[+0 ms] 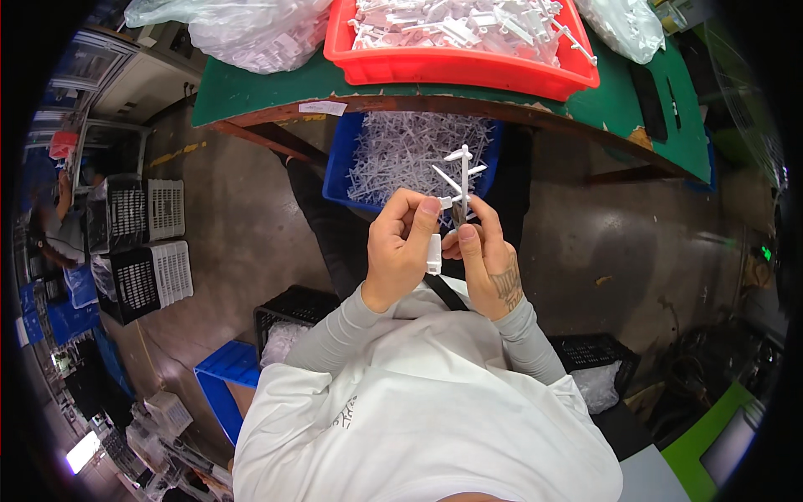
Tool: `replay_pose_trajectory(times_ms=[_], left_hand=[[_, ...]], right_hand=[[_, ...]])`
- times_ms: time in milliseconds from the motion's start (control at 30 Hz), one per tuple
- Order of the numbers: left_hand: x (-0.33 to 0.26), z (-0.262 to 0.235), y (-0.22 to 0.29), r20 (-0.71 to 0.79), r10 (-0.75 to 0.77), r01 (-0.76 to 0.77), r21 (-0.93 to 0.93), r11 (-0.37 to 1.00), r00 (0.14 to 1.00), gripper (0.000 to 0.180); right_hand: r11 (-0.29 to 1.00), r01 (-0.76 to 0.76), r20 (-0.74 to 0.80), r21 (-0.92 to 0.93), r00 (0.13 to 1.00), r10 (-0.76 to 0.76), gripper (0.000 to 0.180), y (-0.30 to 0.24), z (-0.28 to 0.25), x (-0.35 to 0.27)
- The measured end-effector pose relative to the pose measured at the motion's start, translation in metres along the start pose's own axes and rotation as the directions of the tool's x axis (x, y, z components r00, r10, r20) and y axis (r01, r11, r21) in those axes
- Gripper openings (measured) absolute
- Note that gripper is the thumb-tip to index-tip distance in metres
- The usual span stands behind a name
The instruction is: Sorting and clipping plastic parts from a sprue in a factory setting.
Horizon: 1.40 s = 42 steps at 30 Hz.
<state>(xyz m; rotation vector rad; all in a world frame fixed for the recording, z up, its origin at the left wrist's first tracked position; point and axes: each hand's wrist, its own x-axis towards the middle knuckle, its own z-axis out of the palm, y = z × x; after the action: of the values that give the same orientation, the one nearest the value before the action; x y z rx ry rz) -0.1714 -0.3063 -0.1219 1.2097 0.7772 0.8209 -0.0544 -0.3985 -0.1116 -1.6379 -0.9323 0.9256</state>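
In front of my body, both hands are raised close together. Between thumb and fingers my left hand (pixel 396 253) pinches a small white plastic piece (pixel 446 202). A second white plastic part (pixel 434 254) sticks out below its fingers. My right hand (pixel 492 269) is closed around the lower end of a branched white plastic runner (pixel 465 176), which stands upright. A greyish, metal-looking bit (pixel 457 216) shows by the right thumb; its kind is hidden by the fingers. Behind the hands, a blue bin (pixel 337 171) is heaped with white runners.
A red tray (pixel 468 82) full of white plastic parts rests on the green table (pixel 251 94). Clear plastic bags (pixel 259 38) lie beside it. Stacked black and white crates (pixel 125 280) stand at left. Black crates (pixel 293 303) flank me, and a person (pixel 58 217) is far left.
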Motion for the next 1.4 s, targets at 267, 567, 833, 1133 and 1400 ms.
replay_pose_trajectory(times_ms=[267,567,833,1133,1400], left_hand=[[-0.002,-0.005,-0.001,0.045,-0.059,0.058,0.015,0.998,0.997,0.022],[0.005,-0.015,-0.005,0.12,-0.115,0.099,0.134,0.986,0.986,0.02],[0.005,-0.017,-0.006,0.045,-0.144,0.14,0.069,0.988,0.989,0.02],[0.096,-0.047,0.11,-0.044,0.668,-0.545,0.54,0.642,0.743,0.016],[0.248,-0.13,0.233,0.073,0.891,-0.505,0.843,0.185,0.448,0.02]], right_hand=[[0.999,-0.005,0.021,-0.036,1.0,0.005,0.038,0.003,-0.001,-0.004],[0.98,-0.019,0.006,-0.198,1.0,0.021,0.031,0.009,-0.002,0.0],[0.978,0.041,-0.026,-0.202,0.999,-0.047,0.024,0.006,0.008,0.01],[0.953,-0.016,0.141,-0.303,0.988,0.062,0.076,0.073,0.031,0.063],[0.985,-0.113,0.135,-0.132,0.982,0.131,0.065,0.086,0.019,0.032]])
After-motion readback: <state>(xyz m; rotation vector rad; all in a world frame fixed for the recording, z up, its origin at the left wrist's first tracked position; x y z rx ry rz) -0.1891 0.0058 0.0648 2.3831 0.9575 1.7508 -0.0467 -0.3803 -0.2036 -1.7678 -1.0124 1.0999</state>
